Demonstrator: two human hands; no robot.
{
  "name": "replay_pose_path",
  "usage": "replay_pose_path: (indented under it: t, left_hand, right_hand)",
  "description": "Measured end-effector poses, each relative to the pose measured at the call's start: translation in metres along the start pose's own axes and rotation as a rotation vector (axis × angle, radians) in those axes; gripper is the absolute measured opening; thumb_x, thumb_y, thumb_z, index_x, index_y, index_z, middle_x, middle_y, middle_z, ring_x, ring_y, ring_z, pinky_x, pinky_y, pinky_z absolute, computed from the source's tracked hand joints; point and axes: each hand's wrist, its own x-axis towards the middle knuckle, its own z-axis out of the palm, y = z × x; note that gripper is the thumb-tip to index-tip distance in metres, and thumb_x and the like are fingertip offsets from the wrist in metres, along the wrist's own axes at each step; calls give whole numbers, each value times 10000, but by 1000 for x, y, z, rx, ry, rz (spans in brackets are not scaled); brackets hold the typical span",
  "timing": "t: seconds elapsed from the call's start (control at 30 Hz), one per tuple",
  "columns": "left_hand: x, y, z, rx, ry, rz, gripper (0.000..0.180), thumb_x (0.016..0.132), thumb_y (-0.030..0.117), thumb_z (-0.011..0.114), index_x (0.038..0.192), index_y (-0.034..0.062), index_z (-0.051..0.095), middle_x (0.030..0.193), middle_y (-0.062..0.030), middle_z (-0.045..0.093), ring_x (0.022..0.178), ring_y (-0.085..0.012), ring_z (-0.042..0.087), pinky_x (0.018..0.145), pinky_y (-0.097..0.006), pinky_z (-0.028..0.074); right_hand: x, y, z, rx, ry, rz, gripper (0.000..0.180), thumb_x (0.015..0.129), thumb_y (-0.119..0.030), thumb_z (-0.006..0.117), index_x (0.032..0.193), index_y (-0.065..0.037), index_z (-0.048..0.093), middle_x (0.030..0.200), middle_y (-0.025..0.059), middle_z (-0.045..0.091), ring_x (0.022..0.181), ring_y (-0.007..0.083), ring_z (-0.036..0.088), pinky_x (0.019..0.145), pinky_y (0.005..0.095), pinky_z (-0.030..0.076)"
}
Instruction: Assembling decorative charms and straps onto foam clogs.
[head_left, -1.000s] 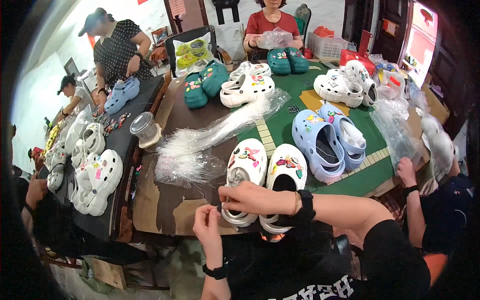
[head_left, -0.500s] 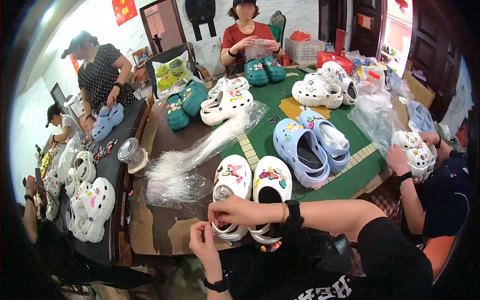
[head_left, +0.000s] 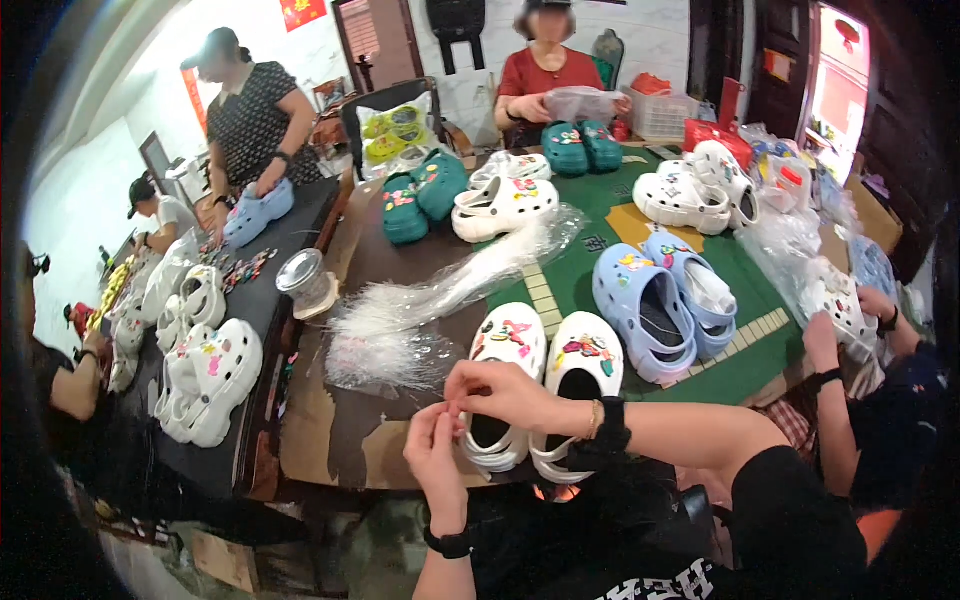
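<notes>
A pair of white clogs with colourful charms stands at the table's near edge: the left clog [head_left: 508,345] and the right clog [head_left: 590,345]. My right hand [head_left: 505,395] is closed in a pinch over the left clog's opening. Its fingertips meet those of my left hand [head_left: 436,445], which is also pinched, just left of that clog. Whatever lies between the fingertips is too small to make out. Beyond my hands, a bundle of thin white plastic strands [head_left: 400,315] spills from a clear bag. Light blue clogs [head_left: 640,300] with charms stand to the right.
Green clogs [head_left: 410,215] and more white clogs [head_left: 505,210] stand farther back. A clear round tub [head_left: 302,272] sits at the table's left edge. Across the table a person holds a clear bag [head_left: 582,104]. Others handle clogs at left and right.
My view has turned slightly left. Both hands have risen a little and shifted away from the left clog's heel strap, still pinched together. The person opposite has spread the clear bag wider.
</notes>
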Motion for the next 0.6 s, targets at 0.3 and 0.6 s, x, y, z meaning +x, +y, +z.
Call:
replay_pose_path:
  t: [0.3,0.6]
  left_hand:
    - [8,-1,-11,-5,-169,-107,152,953,28,572,1049,-55,655,920,-53,685,824,-109,649,763,-234,509]
    - [5,-8,-13,23,-127,-48,124,960,89,587,992,-15,649,874,-29,668,794,-76,621,708,-206,466]
  right_hand:
    - [-2,-10,6,-158,15,-91,87,851,-52,619,921,-4,604,851,82,606,771,151,616,693,295,492]
    - [0,-8,2,-86,54,71,152,886,-110,634,994,-3,637,872,66,665,809,123,632,725,264,500]
